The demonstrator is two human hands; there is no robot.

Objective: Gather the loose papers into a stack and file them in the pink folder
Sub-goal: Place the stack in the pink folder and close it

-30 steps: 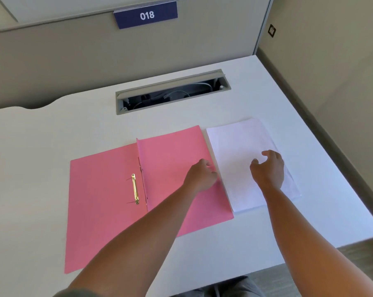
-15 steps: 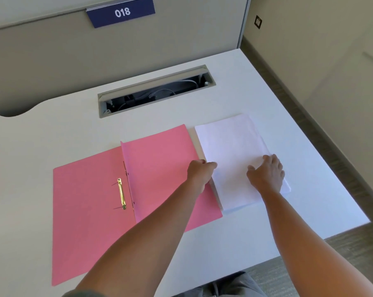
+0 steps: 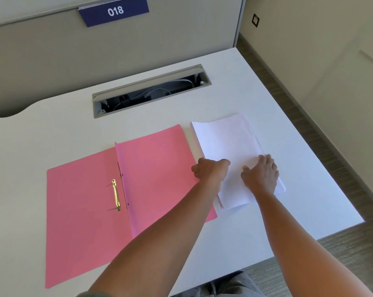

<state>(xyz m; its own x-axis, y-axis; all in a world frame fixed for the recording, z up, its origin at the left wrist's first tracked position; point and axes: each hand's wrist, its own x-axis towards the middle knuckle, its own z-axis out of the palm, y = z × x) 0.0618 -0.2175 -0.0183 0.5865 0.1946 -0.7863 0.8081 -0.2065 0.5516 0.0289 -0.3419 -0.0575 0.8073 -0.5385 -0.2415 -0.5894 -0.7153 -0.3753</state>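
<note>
The pink folder [image 3: 155, 168] lies open on the white desk [image 3: 52, 136], with its gold fastener [image 3: 116, 195] on the left half. Right beside its right edge sits a stack of white papers [image 3: 226, 138], slightly fanned at the near corner. My left hand [image 3: 211, 172] grips the stack's left edge, thumb on top and fingers curled at the side. My right hand [image 3: 260, 174] presses flat on the stack's right part with straight fingers.
A grey cable tray opening [image 3: 151, 93] is cut into the desk behind the folder. A partition wall with a blue "018" sign [image 3: 114, 11] stands at the back. The desk's right edge [image 3: 322, 159] drops to carpeted floor.
My right hand came down from above the papers and now lies flat on them. My left hand shifted from the folder's edge onto the stack's left edge.
</note>
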